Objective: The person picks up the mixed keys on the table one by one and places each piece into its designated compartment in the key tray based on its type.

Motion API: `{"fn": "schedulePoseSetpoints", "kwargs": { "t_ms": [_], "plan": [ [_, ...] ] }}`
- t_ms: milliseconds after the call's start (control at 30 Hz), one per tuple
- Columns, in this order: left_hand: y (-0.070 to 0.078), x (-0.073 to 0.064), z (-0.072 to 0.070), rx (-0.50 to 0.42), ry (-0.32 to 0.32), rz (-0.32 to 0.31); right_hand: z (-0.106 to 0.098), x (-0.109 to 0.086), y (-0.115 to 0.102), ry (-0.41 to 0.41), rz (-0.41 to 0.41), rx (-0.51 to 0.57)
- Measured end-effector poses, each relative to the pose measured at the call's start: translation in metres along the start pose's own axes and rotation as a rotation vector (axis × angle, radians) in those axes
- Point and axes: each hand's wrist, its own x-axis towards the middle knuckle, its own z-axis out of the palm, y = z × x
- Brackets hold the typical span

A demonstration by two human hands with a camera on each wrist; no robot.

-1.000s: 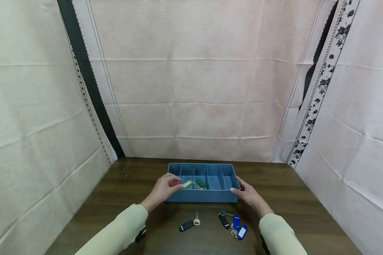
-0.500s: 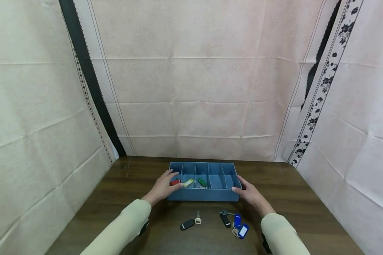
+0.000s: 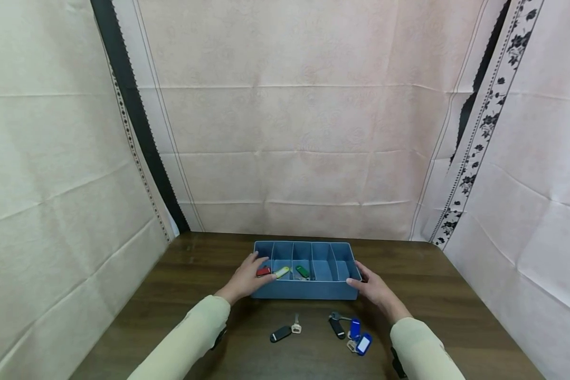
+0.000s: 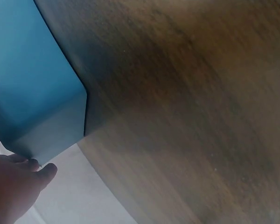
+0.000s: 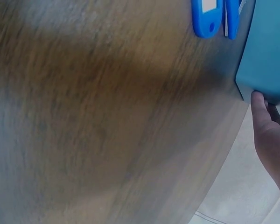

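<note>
A wooden table (image 3: 199,285) bears keys (image 3: 296,326), black tags (image 3: 281,334) and blue tags (image 3: 363,344) nearer than both hands. The left hand (image 3: 248,277), fingers spread, and the right hand (image 3: 374,291), pinching a corner, flank a blue box (image 3: 309,290); pale cloth (image 3: 285,116) hangs beyond.

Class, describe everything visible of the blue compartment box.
The blue, plastic-looking rectangular box stands open-topped on the brown wooden table. Of its five compartments, the left three hold a red oblong tag, a yellow oblong tag and a green oblong tag, in order. The right hand grips its near right corner; the left hand lies over the near left corner, its hold unclear.
</note>
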Motion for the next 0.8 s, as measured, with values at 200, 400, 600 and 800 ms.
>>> {"fn": "schedulePoseSetpoints", "kwargs": {
  "t_ms": [200, 400, 600, 800],
  "plan": [
    [0.002, -0.003, -0.001, -0.013, 0.02, -0.012, -0.001, 0.0, 0.001, 0.004, -0.006, 0.006],
    [-0.003, -0.005, -0.001, -0.01, 0.039, -0.019, -0.001, 0.002, 0.0, 0.001, -0.011, 0.003],
    [-0.007, -0.006, -0.004, 0.003, 0.059, -0.028, -0.001, 0.001, -0.005, -0.001, 0.015, -0.019],
    [-0.01, -0.008, -0.004, -0.029, 0.062, -0.043, -0.002, -0.004, -0.008, -0.008, 0.005, -0.064]
  ]
}}
